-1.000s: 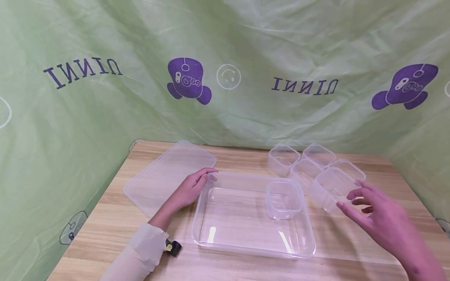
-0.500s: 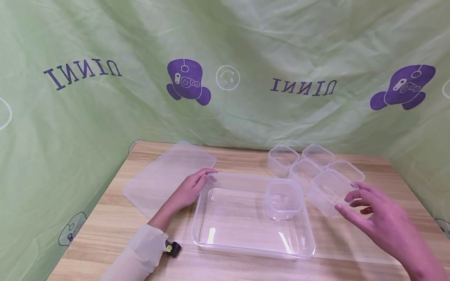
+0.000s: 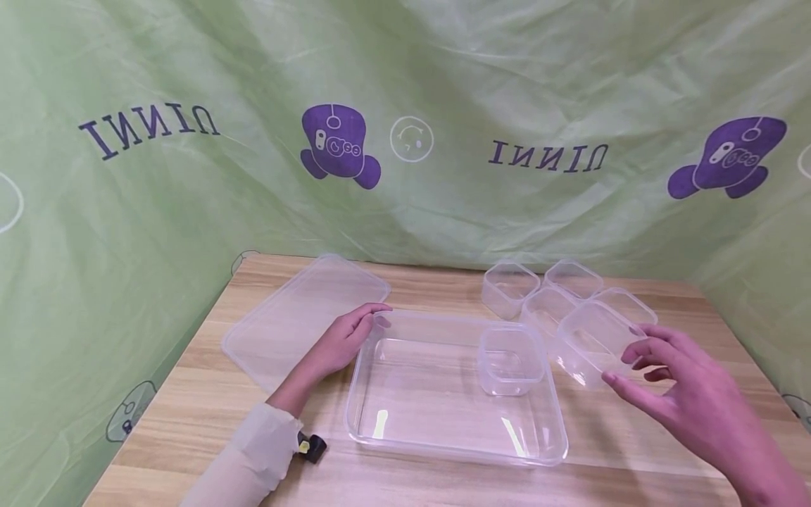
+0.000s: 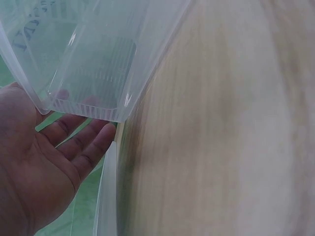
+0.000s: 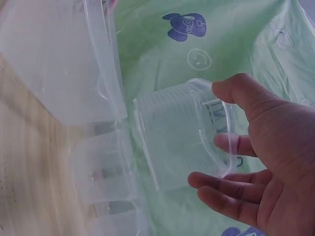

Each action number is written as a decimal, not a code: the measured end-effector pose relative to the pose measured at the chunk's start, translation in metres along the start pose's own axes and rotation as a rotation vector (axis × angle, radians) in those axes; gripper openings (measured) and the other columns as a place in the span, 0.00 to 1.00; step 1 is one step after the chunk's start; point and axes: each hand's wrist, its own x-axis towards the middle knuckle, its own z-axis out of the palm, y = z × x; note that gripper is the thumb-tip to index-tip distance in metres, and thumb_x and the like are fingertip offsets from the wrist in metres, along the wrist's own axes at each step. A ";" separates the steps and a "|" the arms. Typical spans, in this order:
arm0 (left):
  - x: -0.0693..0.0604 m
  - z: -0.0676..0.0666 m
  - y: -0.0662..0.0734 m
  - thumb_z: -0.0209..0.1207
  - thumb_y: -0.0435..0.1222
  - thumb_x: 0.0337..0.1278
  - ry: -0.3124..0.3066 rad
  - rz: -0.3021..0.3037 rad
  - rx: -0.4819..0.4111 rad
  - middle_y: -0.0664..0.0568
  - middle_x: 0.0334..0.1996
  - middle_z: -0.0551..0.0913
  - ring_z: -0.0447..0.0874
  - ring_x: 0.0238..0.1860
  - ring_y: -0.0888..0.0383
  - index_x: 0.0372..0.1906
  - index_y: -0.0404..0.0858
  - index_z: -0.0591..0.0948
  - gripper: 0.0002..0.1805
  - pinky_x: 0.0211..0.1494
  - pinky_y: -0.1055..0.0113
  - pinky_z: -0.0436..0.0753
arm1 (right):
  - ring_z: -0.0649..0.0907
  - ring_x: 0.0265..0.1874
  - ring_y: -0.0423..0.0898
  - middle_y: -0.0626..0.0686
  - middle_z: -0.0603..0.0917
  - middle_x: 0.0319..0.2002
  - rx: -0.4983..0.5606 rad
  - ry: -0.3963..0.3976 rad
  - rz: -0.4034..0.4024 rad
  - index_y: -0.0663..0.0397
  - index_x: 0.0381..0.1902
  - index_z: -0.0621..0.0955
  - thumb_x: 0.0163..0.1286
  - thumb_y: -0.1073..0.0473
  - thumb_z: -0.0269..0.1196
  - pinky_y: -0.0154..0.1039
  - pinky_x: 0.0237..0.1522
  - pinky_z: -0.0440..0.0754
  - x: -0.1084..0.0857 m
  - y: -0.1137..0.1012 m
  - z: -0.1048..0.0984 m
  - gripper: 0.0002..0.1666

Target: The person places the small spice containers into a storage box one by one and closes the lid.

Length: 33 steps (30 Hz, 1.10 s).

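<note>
At the large clear container's (image 3: 459, 451) back left corner, my left hand (image 3: 345, 341) grips the rim. The left wrist view has that hand (image 4: 44, 169) with its fingers around the corner of the container (image 4: 98, 54). To the right, my right hand (image 3: 693, 384) holds a small clear box (image 3: 586, 352) by its rim, beside the large container. Thumb and fingers of the right hand (image 5: 280, 142) pinch the rim of this box (image 5: 170, 137) in the right wrist view. Another small box (image 3: 507, 386) stands inside the large container, on its right side.
Several small clear boxes (image 3: 503, 301) stand together at the back right, close behind the held one. A flat clear lid (image 3: 285, 317) lies at the left, behind my left forearm. A green printed curtain (image 3: 443, 211) hangs behind the wooden table (image 3: 190, 394).
The held box has shifted slightly left and its tilt has changed a little, with my right hand moving along. My left hand has stayed on the large container's corner.
</note>
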 end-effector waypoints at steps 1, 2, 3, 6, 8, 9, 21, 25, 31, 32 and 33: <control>0.000 0.000 0.000 0.40 0.36 0.84 0.000 0.000 0.000 0.47 0.49 0.87 0.82 0.58 0.47 0.66 0.41 0.78 0.20 0.63 0.47 0.76 | 0.78 0.37 0.22 0.50 0.78 0.57 0.005 0.004 -0.006 0.36 0.34 0.80 0.48 0.61 0.84 0.16 0.37 0.75 0.000 -0.001 0.000 0.24; 0.000 0.000 0.000 0.40 0.36 0.84 0.000 -0.001 0.001 0.47 0.49 0.87 0.82 0.58 0.47 0.66 0.41 0.78 0.20 0.63 0.47 0.76 | 0.78 0.37 0.22 0.50 0.78 0.56 0.012 0.010 -0.018 0.36 0.34 0.80 0.48 0.63 0.84 0.17 0.37 0.75 0.001 -0.002 0.001 0.25; 0.000 0.000 0.000 0.40 0.36 0.84 0.000 -0.002 0.002 0.47 0.49 0.87 0.82 0.58 0.47 0.66 0.41 0.78 0.20 0.63 0.48 0.76 | 0.79 0.36 0.24 0.50 0.78 0.57 0.017 0.016 -0.032 0.37 0.34 0.80 0.46 0.64 0.84 0.17 0.38 0.76 0.001 -0.003 0.001 0.26; 0.000 -0.001 0.001 0.40 0.36 0.84 0.000 -0.005 0.004 0.47 0.49 0.87 0.82 0.58 0.47 0.66 0.41 0.78 0.20 0.63 0.48 0.76 | 0.82 0.35 0.27 0.49 0.79 0.57 0.027 0.026 -0.088 0.39 0.35 0.80 0.43 0.68 0.84 0.18 0.38 0.77 0.002 -0.006 0.002 0.28; 0.000 -0.001 0.000 0.40 0.36 0.84 0.000 -0.005 0.005 0.47 0.49 0.87 0.81 0.58 0.47 0.66 0.41 0.78 0.20 0.63 0.48 0.76 | 0.82 0.35 0.27 0.49 0.79 0.58 0.031 0.026 -0.134 0.40 0.35 0.80 0.40 0.70 0.83 0.19 0.38 0.78 0.003 -0.007 0.003 0.30; 0.000 -0.001 0.000 0.40 0.36 0.84 0.000 -0.004 0.004 0.47 0.49 0.87 0.82 0.58 0.47 0.66 0.41 0.78 0.20 0.63 0.48 0.76 | 0.82 0.35 0.27 0.50 0.80 0.58 0.032 0.024 -0.155 0.40 0.35 0.80 0.38 0.71 0.83 0.19 0.38 0.79 0.004 -0.008 0.004 0.31; 0.002 -0.001 -0.001 0.41 0.35 0.84 0.004 0.004 0.004 0.48 0.49 0.86 0.81 0.57 0.48 0.66 0.41 0.79 0.20 0.63 0.47 0.75 | 0.83 0.32 0.36 0.49 0.80 0.61 0.041 -0.063 -0.317 0.36 0.39 0.81 0.41 0.65 0.83 0.23 0.37 0.79 0.004 -0.010 0.012 0.31; 0.001 -0.001 -0.001 0.40 0.36 0.84 0.002 0.004 0.006 0.48 0.49 0.86 0.81 0.57 0.48 0.66 0.41 0.79 0.20 0.62 0.48 0.75 | 0.82 0.33 0.34 0.49 0.79 0.61 0.048 -0.114 -0.320 0.34 0.40 0.80 0.42 0.64 0.84 0.22 0.37 0.78 0.000 -0.014 0.015 0.32; 0.000 -0.001 -0.001 0.40 0.37 0.84 0.001 -0.003 0.009 0.48 0.50 0.86 0.81 0.56 0.48 0.67 0.42 0.78 0.20 0.61 0.48 0.76 | 0.81 0.34 0.34 0.46 0.78 0.62 0.018 -0.135 -0.314 0.30 0.40 0.78 0.43 0.61 0.84 0.22 0.39 0.77 -0.003 -0.020 0.016 0.32; 0.000 -0.001 -0.001 0.40 0.37 0.84 0.001 -0.004 0.008 0.48 0.50 0.86 0.81 0.57 0.48 0.67 0.42 0.78 0.20 0.61 0.48 0.76 | 0.81 0.35 0.34 0.46 0.79 0.62 0.010 -0.135 -0.317 0.30 0.41 0.78 0.43 0.60 0.84 0.22 0.40 0.77 -0.003 -0.020 0.016 0.32; 0.000 -0.001 -0.001 0.40 0.36 0.84 0.001 -0.005 0.009 0.48 0.50 0.86 0.81 0.57 0.48 0.66 0.42 0.78 0.20 0.62 0.48 0.75 | 0.81 0.35 0.34 0.46 0.79 0.62 0.002 -0.136 -0.320 0.30 0.41 0.78 0.43 0.60 0.84 0.22 0.40 0.77 -0.003 -0.021 0.016 0.32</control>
